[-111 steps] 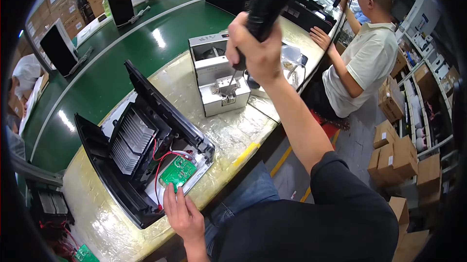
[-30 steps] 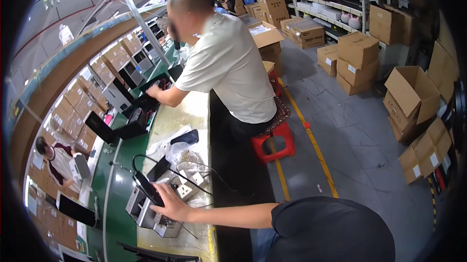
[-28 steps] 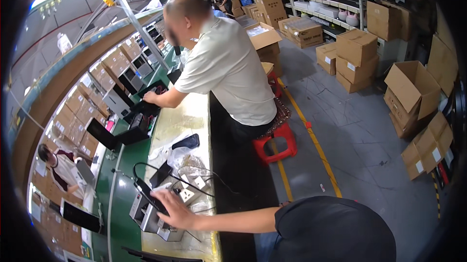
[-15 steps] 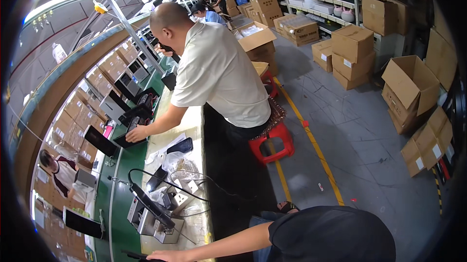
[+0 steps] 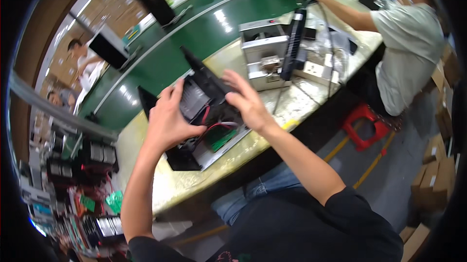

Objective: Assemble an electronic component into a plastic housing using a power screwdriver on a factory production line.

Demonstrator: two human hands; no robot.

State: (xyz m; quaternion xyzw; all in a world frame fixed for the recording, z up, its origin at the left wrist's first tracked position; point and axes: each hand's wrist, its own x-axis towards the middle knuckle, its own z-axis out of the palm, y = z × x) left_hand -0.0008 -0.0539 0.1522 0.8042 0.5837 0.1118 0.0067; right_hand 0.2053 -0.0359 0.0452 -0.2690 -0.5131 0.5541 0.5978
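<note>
An opened electronic device (image 5: 221, 138) lies on the pale bench top before me, its casing black and grey. Inside it show a grey block (image 5: 194, 99), red and white wires and a green circuit board (image 5: 220, 138). My left hand (image 5: 168, 118) curls around the block's left side, thumb reaching over the wires. Against the raised black panel (image 5: 209, 79) on the device's right rests my right hand (image 5: 248, 101), its fingers extended and apart. Slight blur and the panel hide exactly where the right fingertips touch.
A silver metal case (image 5: 265, 53), a black bar-shaped tool (image 5: 294, 43) and a white power strip (image 5: 318, 71) with cables lie right of the device. Beyond runs a green conveyor (image 5: 204, 28) carrying black-fronted units. A co-worker (image 5: 408, 43) sits at right; device parts (image 5: 92, 160) are stacked at left.
My view has swung left and down onto the bench. Both hands are now at the opened device; before, only one forearm showed, its hand at a dark object by the lower edge.
</note>
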